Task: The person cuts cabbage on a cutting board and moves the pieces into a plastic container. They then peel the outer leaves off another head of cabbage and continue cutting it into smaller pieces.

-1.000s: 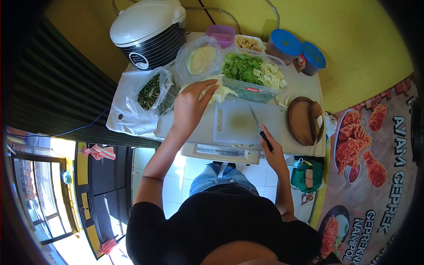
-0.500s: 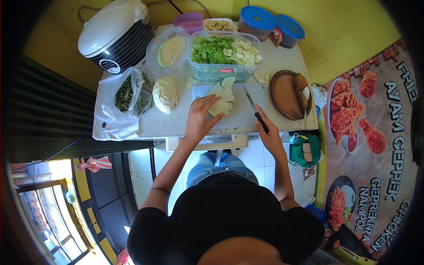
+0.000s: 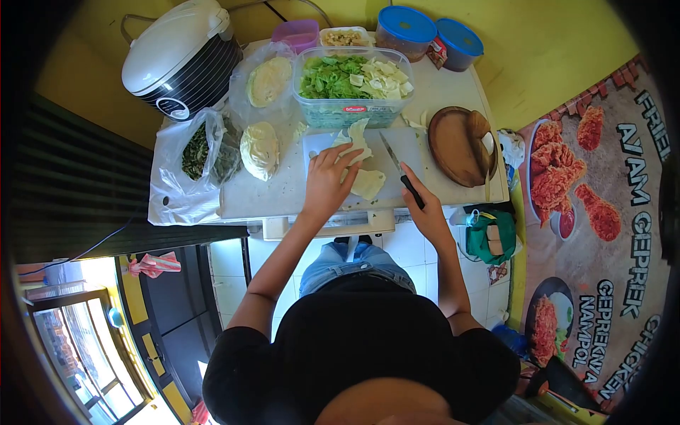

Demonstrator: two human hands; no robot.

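Observation:
My right hand [image 3: 426, 210] is wrapped round the black handle of a kitchen knife [image 3: 394, 157], its blade pointing up and left over the white cutting board [image 3: 407, 145]. My left hand [image 3: 327, 180] lies with fingers spread over pale cabbage leaf on the board. One piece of cabbage leaf [image 3: 359, 137] shows beyond the fingers, and another cabbage leaf piece [image 3: 369, 185] lies to the right of the thumb. The fingertips partly cover the leaf. Left of the board sits a cabbage head [image 3: 260, 151].
Behind the board stands a clear tub [image 3: 354, 113] of cut greens and cabbage. A wooden plate [image 3: 446, 145] with a pestle is at the right. At the left are a bag of dark leaves [image 3: 195, 154], a bagged cabbage [image 3: 269, 81] and a rice cooker [image 3: 185, 60]. Blue-lidded containers [image 3: 407, 28] stand behind.
The single large leaf now shows as two parts, one farther away and one nearer me. My left fingers have shifted across it. The knife has moved slightly left and nearer me.

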